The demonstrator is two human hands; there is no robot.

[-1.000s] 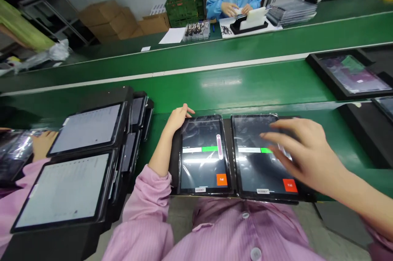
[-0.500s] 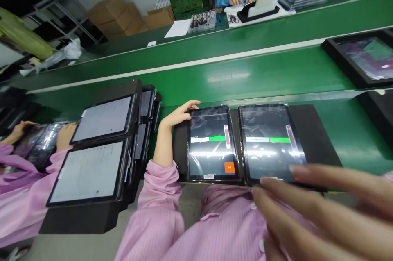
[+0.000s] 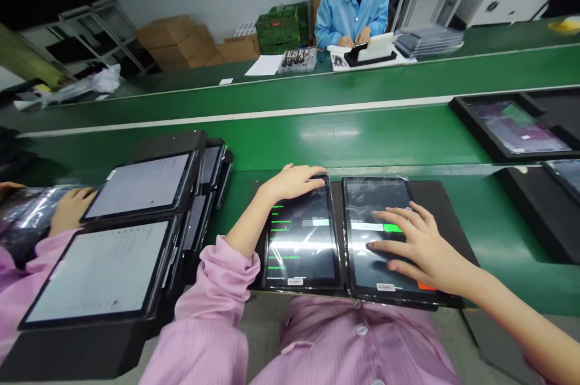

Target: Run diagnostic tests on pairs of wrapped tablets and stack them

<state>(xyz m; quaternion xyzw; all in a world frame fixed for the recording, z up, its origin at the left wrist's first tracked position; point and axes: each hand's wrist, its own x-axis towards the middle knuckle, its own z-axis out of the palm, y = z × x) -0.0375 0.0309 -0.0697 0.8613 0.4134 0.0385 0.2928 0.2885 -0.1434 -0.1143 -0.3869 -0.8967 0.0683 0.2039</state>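
Two dark tablets in clear film lie side by side on a black foam tray (image 3: 446, 216). Over the top edge of the left tablet (image 3: 301, 258) rests my left hand (image 3: 296, 182), palm down with fingers stretched out. That tablet's screen shows green text lines and a pale box. My right hand (image 3: 414, 246) is spread over the right tablet (image 3: 367, 261), fingertips at or just above its screen. White and green boxes show there, and part of an orange button is under the hand. Neither hand holds anything.
At left, black trays (image 3: 172, 143) bear several tablets, two with pale screens (image 3: 97, 270); a neighbour's hand (image 3: 70, 210) is beyond them. More trays (image 3: 534, 203) are at right. Across the green bench sits a person in blue (image 3: 353, 10) beside stacked clear trays (image 3: 428, 40).
My right hand has moved from close before the camera onto the right tablet. My left hand has shifted right along the left tablet's top edge. The left screen now shows a green list.
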